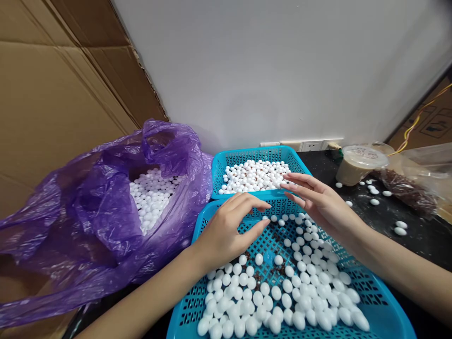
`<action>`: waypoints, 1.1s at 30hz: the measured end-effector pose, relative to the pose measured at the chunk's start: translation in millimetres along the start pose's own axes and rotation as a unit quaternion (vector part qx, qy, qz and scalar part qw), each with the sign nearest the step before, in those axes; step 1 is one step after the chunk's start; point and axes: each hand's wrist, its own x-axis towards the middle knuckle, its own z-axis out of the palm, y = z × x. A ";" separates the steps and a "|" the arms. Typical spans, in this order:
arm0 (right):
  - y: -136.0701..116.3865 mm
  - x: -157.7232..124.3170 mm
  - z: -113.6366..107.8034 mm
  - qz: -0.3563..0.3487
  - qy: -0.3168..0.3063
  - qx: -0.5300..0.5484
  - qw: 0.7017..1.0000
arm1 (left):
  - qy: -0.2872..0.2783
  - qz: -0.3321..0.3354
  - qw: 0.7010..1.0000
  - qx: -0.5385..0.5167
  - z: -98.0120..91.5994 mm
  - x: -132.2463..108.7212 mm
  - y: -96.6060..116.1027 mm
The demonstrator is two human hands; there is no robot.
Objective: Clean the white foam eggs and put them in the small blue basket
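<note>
My left hand [231,228] hovers over the left side of the near blue plastic basket [391,306], thumb and fingers apart. Small white egg-shaped balls [247,306] lie heaped along that basket's near and right sides, with dark brown crumbs [278,270] among them. Above its far right part is my right hand [318,200], fingers stretched out and nothing visible in them. Its fingertips overlap the rim of the far blue basket [215,176] in view; contact cannot be judged. More white balls [256,175] fill the far basket's floor.
A purple plastic bag [106,197] of white balls stands open at left, beside cardboard [52,94]. On the black tabletop [377,226] at right are a lidded cup [360,165], a bag of brown bits [409,190] and loose balls. Sockets [312,146] line the wall [268,70].
</note>
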 end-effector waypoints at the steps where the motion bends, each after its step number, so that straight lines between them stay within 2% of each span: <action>1: -0.6 -0.5 0.8 0.003 -0.007 0.006 1.000 | -0.010 -0.003 1.000 -0.001 0.3 0.0 -0.3; 5: -2.8 -2.6 3.6 0.008 -0.023 -0.002 1.000 | -0.075 -0.027 0.997 0.010 1.5 -1.0 -2.8; 9: -3.5 -3.5 2.8 0.014 -0.046 -0.043 0.998 | -0.187 -0.045 0.981 0.025 2.3 -3.6 -4.1; 13: -3.4 -5.4 3.1 0.008 -0.075 -0.096 0.993 | -0.261 -0.044 0.963 0.044 1.6 -5.3 -2.7; 16: -2.3 -7.8 5.3 0.005 -0.117 -0.137 0.984 | -0.300 -0.019 0.953 0.043 0.7 -6.3 -0.4; 19: -0.3 -10.7 7.2 -0.002 -0.186 -0.186 0.965 | -0.317 0.026 0.947 0.038 0.2 -7.6 2.3; 22: 1.2 -13.6 7.8 -0.023 -0.227 -0.239 0.944 | -0.323 0.055 0.944 0.036 0.0 -8.5 3.8; 26: 1.9 -15.9 7.2 -0.030 -0.249 -0.264 0.931 | -0.334 0.078 0.939 0.027 0.3 -8.9 4.2; 33: 1.8 -15.9 8.0 -0.030 -0.256 -0.271 0.928 | -0.348 0.085 0.933 -0.016 2.6 -10.6 4.2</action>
